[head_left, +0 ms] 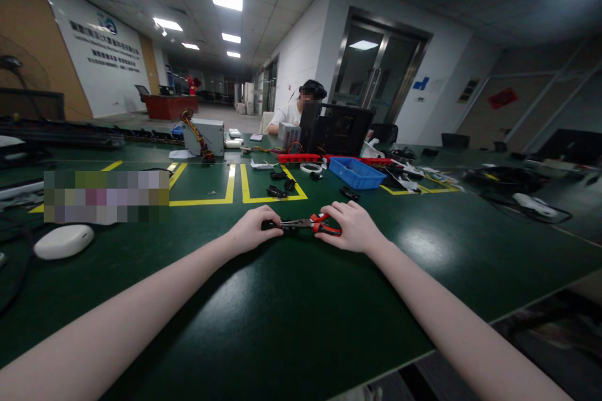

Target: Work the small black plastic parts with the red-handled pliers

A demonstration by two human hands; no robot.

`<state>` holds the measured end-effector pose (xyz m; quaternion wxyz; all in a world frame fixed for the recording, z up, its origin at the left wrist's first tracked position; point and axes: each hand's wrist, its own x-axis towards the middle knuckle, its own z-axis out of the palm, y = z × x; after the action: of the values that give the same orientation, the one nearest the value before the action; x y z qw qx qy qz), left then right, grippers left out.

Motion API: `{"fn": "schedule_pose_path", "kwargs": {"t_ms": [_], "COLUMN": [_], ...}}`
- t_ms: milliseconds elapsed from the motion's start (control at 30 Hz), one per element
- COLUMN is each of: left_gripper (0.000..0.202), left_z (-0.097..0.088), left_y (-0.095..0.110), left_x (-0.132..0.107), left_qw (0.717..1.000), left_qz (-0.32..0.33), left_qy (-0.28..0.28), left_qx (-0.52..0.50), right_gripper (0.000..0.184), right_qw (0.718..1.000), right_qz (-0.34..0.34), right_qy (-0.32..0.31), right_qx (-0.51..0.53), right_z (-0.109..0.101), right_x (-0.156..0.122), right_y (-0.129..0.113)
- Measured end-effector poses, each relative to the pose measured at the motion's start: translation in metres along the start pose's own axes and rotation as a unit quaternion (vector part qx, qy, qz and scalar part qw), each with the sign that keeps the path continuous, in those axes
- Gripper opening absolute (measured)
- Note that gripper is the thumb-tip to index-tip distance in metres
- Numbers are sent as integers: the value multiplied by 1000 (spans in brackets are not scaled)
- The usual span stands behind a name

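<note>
Both my arms reach out over a dark green table (282,313). My right hand (352,227) grips the red handles of a pair of pliers (308,223). The metal jaws point left toward my left hand (254,229), which pinches a small black part (269,225) at the jaw tips. Hands and pliers rest low on the tabletop.
Black clips (277,190) lie inside yellow floor-tape boxes beyond my hands. A blue bin (356,173), a red tray (299,158), a tape roll (310,168) and a black computer case (335,128) stand farther back, where another person sits. A white device (63,241) lies at left.
</note>
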<state>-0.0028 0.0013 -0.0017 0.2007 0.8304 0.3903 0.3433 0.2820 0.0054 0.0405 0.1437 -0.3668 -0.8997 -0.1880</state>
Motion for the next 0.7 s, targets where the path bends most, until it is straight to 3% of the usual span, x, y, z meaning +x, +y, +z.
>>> {"fn": "schedule_pose_path", "kwargs": {"t_ms": [700], "left_gripper": [7], "left_z": [-1], "left_y": [0], "left_x": [0], "left_qw": [1000], "left_qz": [-7], "left_qy": [7], "left_qx": [-28], "right_gripper": [46], "right_qw": [997], "right_qz": [30], "right_qy": [-36], "right_qx": [55], "right_z": [2], "right_x": [2], "right_y": [-6]}}
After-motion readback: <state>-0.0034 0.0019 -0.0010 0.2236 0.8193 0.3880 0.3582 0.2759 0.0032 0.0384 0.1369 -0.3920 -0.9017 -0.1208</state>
